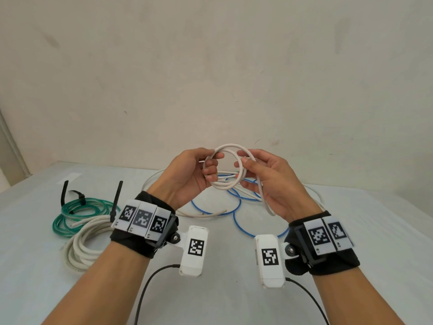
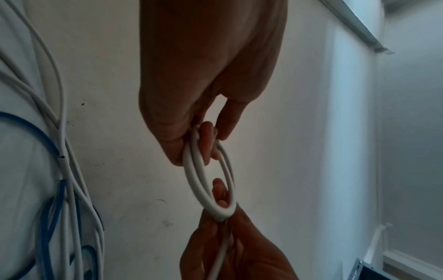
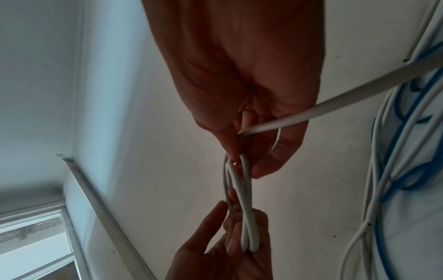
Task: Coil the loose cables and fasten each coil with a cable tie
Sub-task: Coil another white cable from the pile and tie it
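Note:
A small coil of white cable (image 1: 226,170) is held up in the air between both hands. My left hand (image 1: 206,168) grips the coil's left side, fingers curled through the loops (image 2: 203,151). My right hand (image 1: 248,168) pinches the coil's right side (image 3: 239,170), and the cable's loose tail (image 1: 264,198) runs down across its palm. On the table below lie a loose blue cable (image 1: 236,214) and more loose white cable (image 1: 201,215), tangled together.
At the left of the table lie a green coil (image 1: 79,214) and a white coil (image 1: 86,242), each with a black cable tie (image 1: 116,200) standing up from it. A plain wall rises behind the table. Black leads hang from both wrist cameras.

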### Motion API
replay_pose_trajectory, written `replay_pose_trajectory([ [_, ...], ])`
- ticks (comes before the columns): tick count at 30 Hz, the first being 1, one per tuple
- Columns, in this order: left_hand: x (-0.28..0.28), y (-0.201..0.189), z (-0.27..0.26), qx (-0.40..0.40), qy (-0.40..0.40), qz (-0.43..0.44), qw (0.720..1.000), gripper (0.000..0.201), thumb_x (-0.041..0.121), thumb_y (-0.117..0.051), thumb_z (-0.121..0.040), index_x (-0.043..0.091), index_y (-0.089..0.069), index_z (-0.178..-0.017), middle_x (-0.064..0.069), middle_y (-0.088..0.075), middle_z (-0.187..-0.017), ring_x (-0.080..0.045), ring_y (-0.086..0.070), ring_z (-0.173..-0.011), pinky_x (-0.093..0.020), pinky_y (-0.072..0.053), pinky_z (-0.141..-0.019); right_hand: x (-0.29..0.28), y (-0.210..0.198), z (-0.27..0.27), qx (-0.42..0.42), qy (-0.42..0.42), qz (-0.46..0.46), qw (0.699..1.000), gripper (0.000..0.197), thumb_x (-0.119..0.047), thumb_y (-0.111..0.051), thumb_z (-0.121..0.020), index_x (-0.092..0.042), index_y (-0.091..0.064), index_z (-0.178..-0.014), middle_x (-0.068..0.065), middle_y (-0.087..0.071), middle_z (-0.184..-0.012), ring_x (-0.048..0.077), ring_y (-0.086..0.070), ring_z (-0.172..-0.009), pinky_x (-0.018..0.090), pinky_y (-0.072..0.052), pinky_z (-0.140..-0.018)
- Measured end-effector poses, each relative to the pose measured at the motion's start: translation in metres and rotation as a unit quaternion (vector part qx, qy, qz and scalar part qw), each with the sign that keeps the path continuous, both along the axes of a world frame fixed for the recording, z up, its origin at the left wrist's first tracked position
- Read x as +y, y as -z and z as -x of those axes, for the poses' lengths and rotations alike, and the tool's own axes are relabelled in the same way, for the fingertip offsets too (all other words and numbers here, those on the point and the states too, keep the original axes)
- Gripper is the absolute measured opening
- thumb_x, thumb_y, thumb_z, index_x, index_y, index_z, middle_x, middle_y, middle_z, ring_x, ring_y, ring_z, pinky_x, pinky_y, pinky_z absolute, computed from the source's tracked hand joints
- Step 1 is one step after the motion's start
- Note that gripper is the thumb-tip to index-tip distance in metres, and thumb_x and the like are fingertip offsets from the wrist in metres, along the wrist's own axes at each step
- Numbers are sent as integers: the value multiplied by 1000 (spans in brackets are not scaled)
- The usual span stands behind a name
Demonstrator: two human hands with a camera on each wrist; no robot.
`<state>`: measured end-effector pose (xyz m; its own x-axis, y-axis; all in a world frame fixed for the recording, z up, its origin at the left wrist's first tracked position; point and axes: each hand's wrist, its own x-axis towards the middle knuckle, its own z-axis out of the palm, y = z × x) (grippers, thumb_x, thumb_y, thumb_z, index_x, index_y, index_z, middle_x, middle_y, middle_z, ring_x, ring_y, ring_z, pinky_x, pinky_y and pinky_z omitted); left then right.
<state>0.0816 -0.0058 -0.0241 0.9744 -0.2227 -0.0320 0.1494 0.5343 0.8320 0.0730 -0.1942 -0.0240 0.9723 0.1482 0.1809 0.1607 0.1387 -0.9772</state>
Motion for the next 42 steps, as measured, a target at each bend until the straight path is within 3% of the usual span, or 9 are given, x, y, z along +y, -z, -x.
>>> replay_pose_trajectory([
  [5,-5,3,-3,-31,-53,-40,997,27,14,-49,-106,-5,-68,-103,3,-37,-67,-8,-28,-54,-18,-26,-46,0,-3,5,18,5,17,1000,8,-22,-67,-101,-16,-62,-100,14,-80,-99,18,-76,-80,19,-49,-53],
  [12,-4,7,-4,-91,-102,-87,987,28,20,-55,-106,-2,-73,-107,3,-43,-70,-7,-34,-52,-18,-40,-47,0,-8,9,18,9,20,1000,15,-25,-67,-101,-11,-62,-100,17,-79,-99,22,-77,-84,27,-60,-62],
  [18,-8,8,-4,-92,-108,-5,990,20,21,-61,-103,10,-75,-112,5,-40,-67,-9,-33,-54,-21,-47,-54,5,-6,10,5,-2,55,998,20,-22,-61,-105,-3,-66,-110,14,-80,-98,24,-79,-90,26,-59,-63],
  [21,-7,7,-3,-85,-118,-6,989,18,19,-62,-102,5,-72,-106,5,-33,-66,-8,-28,-52,-18,-33,-44,6,-4,7,18,7,-2,1000,15,-10,-67,-100,3,-65,-108,21,-78,-96,30,-78,-90,27,-63,-76],
  [24,-4,7,-4,-80,-119,-28,989,22,20,-63,-102,-1,-70,-106,4,-30,-66,-9,-27,-52,-19,-28,-44,4,-3,4,25,21,-39,999,22,-5,-71,-96,7,-63,-111,24,-77,-95,35,-78,-93,31,-63,-86],
  [29,-6,7,-2,-36,-71,-83,993,33,34,-63,-102,7,-61,-82,4,-31,-60,-10,-28,-48,-22,-36,-44,5,0,3,-24,57,28,998,15,-13,-67,-100,2,-67,-100,23,-77,-94,35,-78,-93,33,-63,-87],
  [34,1,4,0,-23,-29,-91,995,42,36,-50,-107,17,-46,-70,7,-21,-59,-9,-19,-45,-21,-21,-42,6,-1,4,-34,50,57,997,20,-25,-68,-101,-8,-74,-93,6,-78,-87,24,-79,-88,28,-61,-68],
  [38,2,1,0,-21,0,-27,999,39,28,-43,-108,17,-46,-71,8,-20,-56,-7,-19,-41,-20,-21,-40,5,4,0,-63,113,151,980,26,-38,-67,-100,-17,-81,-93,1,-71,-79,7,-63,-69,22,-48,-51],
  [42,4,0,-5,-27,-5,111,993,36,24,-39,-108,15,-47,-74,7,-24,-55,-6,-23,-40,-19,-27,-42,4,9,-5,-97,163,189,964,20,-39,-66,-100,-20,-73,-100,-2,-64,-79,16,-60,-74,35,-55,-66],
])
